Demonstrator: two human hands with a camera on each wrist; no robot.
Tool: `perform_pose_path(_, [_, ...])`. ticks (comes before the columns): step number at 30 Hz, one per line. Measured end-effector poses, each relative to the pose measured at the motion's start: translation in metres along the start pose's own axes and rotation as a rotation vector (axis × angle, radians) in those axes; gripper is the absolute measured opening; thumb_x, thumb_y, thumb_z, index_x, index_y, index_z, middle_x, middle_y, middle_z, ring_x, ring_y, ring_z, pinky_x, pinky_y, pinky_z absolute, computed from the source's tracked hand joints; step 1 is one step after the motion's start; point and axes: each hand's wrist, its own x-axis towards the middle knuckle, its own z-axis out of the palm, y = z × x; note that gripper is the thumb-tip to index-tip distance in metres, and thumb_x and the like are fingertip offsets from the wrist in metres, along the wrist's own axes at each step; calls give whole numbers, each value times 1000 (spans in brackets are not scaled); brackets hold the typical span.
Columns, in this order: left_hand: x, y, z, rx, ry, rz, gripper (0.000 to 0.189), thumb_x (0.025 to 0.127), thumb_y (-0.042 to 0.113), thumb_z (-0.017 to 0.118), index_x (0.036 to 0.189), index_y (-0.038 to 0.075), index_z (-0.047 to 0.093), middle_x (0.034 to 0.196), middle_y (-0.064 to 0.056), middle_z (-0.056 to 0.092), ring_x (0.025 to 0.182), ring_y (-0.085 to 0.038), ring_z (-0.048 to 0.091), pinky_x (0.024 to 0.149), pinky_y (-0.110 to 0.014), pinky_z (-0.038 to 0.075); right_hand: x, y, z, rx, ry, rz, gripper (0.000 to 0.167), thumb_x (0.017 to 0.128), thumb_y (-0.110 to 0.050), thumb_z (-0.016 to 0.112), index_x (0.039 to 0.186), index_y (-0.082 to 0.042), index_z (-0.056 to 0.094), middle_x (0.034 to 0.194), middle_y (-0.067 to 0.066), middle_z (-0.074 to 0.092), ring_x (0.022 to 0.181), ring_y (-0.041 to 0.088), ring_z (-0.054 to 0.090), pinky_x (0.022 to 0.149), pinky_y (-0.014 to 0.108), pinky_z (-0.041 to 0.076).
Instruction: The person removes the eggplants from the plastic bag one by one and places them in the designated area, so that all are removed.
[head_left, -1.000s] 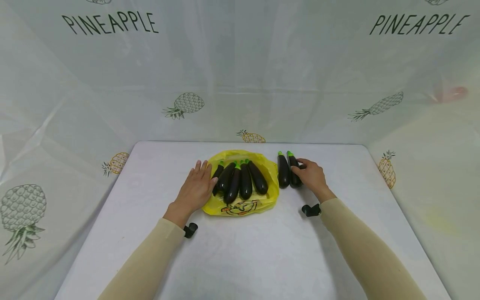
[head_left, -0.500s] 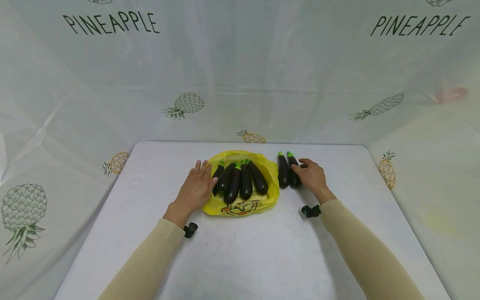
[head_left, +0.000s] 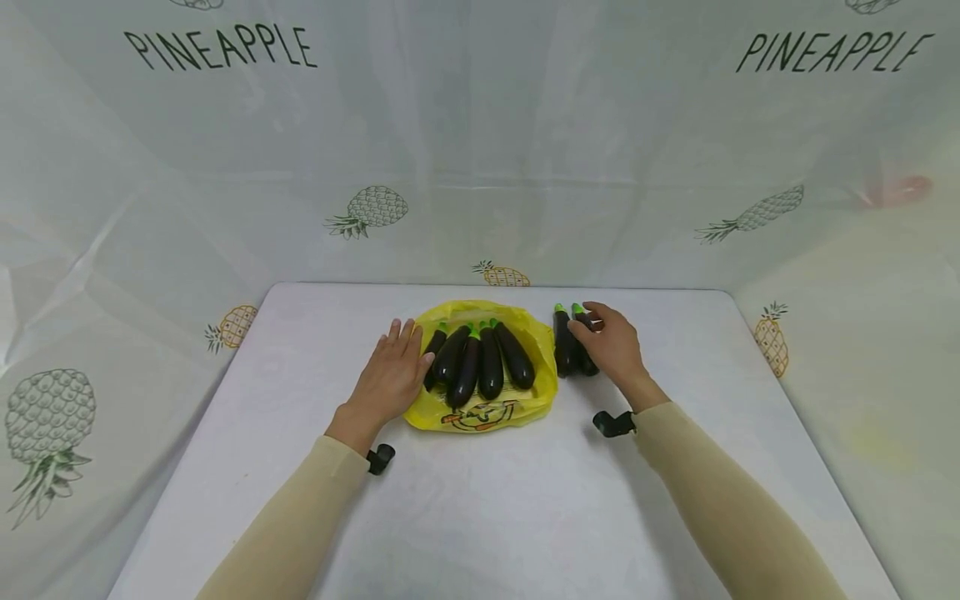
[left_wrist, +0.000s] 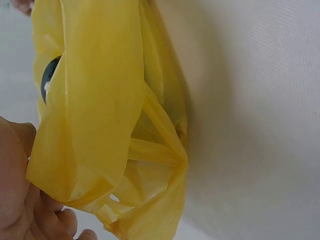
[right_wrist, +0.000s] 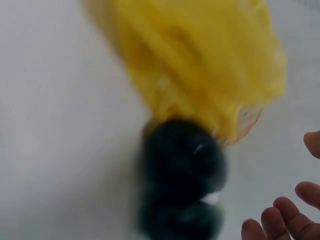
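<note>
My left hand (head_left: 392,373) lies with straight fingers along the left side of a yellow plastic bag (head_left: 543,400). Several dark purple eggplants (head_left: 491,362) with green stems lie side by side in the bag's mouth. The left wrist view shows the bag's crumpled side (left_wrist: 100,100) against that palm. To the right of the bag, two more eggplants (head_left: 564,346) lie close together on the table. Over the upper part of the right-hand one (head_left: 588,360) is my right hand (head_left: 617,340), its thumb and fingers apart. In the right wrist view, its fingers (right_wrist: 285,215) stand beside the blurred eggplants (right_wrist: 185,160).
A white table (head_left: 480,517) carries everything. Behind and beside it hangs a pale sheet (head_left: 480,125) with pineapple prints. Small black devices (head_left: 613,423) are worn at both wrists.
My right hand has moved slightly toward the back and left, up to the stem end of the right-hand eggplant. That eggplant now lies nearer its neighbour. My left hand stays in place.
</note>
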Motion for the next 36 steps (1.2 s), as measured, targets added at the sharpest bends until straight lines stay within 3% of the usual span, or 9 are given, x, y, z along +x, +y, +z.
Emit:
perform_pose_path(8, [0, 0, -1, 2, 9, -5, 65, 117, 39, 33, 166, -3, 23, 175, -21, 16, 164, -39, 4, 132, -58, 13, -14, -44, 6, 66, -38, -139, 58, 103, -31, 68, 155, -10, 53, 144, 22, 61, 124, 40, 62, 103, 58, 54])
perform_pose_path(17, [0, -1, 0, -6, 10, -10, 65, 117, 40, 33, 167, -2, 23, 176, -20, 15, 164, -38, 4, 132, -57, 12, -28, -77, 25, 104, -111, -220, 59, 101, -29, 72, 156, -16, 53, 145, 17, 62, 126, 36, 64, 103, 52, 58])
perform_pose_path(25, [0, 2, -1, -21, 1, -11, 66, 117, 41, 32, 167, -2, 22, 176, -21, 14, 164, -38, 3, 133, -57, 12, -33, -79, 46, 113, -214, -251, 61, 101, -28, 72, 158, -20, 51, 149, 19, 61, 128, 35, 68, 101, 54, 59])
perform_pose_path(36, [1, 6, -2, -33, -9, -10, 66, 117, 40, 33, 167, -1, 21, 176, -20, 14, 165, -37, 3, 133, -56, 10, -20, -63, 58, 84, -272, -186, 64, 100, -26, 72, 159, -17, 50, 152, 20, 58, 132, 36, 65, 104, 54, 58])
